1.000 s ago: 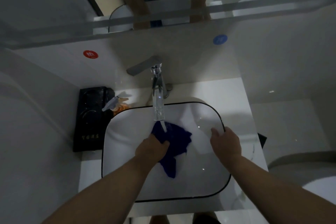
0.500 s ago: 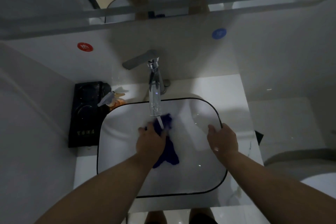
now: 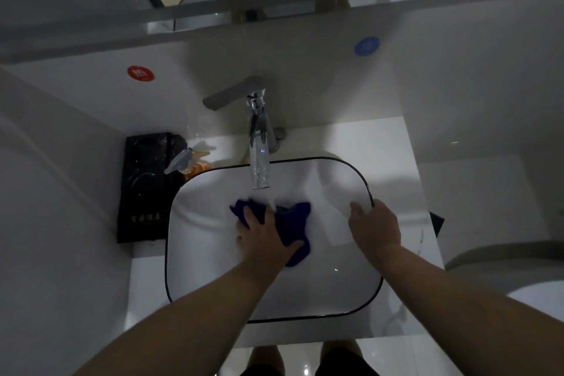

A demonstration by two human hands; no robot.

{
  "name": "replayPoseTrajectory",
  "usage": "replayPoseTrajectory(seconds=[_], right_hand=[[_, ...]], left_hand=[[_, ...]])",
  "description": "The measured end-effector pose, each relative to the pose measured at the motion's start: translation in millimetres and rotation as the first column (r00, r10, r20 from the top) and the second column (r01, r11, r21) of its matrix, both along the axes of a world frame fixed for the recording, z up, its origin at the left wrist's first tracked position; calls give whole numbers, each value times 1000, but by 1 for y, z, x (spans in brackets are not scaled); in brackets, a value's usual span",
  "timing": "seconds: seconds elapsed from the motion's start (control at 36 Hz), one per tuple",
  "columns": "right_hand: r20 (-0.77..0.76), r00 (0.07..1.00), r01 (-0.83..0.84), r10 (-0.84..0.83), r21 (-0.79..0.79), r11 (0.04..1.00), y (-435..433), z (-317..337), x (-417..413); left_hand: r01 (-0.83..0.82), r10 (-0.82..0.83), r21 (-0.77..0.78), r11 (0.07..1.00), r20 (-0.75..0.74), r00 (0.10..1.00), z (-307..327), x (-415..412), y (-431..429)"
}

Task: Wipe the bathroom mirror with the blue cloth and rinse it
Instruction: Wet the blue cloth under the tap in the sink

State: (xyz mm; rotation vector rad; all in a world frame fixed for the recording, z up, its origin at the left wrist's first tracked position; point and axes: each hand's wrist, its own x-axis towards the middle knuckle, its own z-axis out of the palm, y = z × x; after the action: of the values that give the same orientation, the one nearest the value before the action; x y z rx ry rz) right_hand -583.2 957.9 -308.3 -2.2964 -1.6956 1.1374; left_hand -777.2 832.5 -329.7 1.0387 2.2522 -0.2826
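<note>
Dim pale walls (image 3: pixel 308 52) — perhaps a toilet (image 3: pixel 506 262) at right

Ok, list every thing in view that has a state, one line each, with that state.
blue cloth: bunched, in the basin under the spout.
left hand: grips the blue cloth.
right hand: holds nothing, rests on the basin's right rim.
faucet: handle swung left, water seems to run.
spray bottle: upright on the counter beside the basin.

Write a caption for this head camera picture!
Left hand holds the blue cloth in the sink under the tap; right hand rests on the rim.
</note>
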Motion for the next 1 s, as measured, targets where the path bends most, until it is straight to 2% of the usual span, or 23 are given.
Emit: replayPoseTrajectory(seconds=[0.06,0.17,0.28,0.36,0.44,0.5,0.56,0.58,0.64,0.69,0.72,0.81,0.89,0.94,1.0], right_hand=[[-7,1000,2,-2,0,1000,-1,0,0],[-19,1000,6,-6,-10,1000,-1,-1,1],[-20,1000,1,-1,-4,1000,-1,0,0],[-14,1000,3,-3,-7,1000,0,-2,0],[-1,1000,12,-12,-9,1000,1,-2,0],[-4,1000,6,-6,-5,1000,1,-3,0],[-6,1000,6,-6,-6,1000,1,-4,0],[-8,1000,7,-7,-6,1000,1,-4,0],[-17,1000,11,-12,-12,1000,1,-4,1],[-20,1000,12,-13,-19,1000,1,-4,1],[-21,1000,13,-13,-19,1000,1,-5,1],[-16,1000,8,-9,-16,1000,2,-6,2],[-21,1000,4,-4,-19,1000,2,-7,3],[-20,1000,5,-6,-16,1000,2,-8,3],[-13,1000,3,-3,-11,1000,2,-9,3]], left_hand=[[38,-37,46,998,-15,999,1,8,2],[5,-13,102,995,76,997,2,17,5],[-109,104,48,993,107,989,8,14,17],[-274,274,-10,962,98,957,14,3,30],[-365,368,98,926,-18,930,16,-11,37],[-204,250,270,941,-151,956,17,-16,35],[42,24,345,938,-186,982,12,-12,28],[133,-83,340,931,-157,984,8,-9,22],[236,-229,224,945,-60,972,-1,0,12],[281,-279,114,953,-33,960,-7,5,5],[283,-279,110,953,-49,959,-8,6,4],[175,-172,184,967,-29,985,-9,6,11],[-72,40,238,969,139,990,-5,6,20],[-255,209,197,947,229,951,1,1,32],[-454,392,150,878,318,863,7,-5,41]])
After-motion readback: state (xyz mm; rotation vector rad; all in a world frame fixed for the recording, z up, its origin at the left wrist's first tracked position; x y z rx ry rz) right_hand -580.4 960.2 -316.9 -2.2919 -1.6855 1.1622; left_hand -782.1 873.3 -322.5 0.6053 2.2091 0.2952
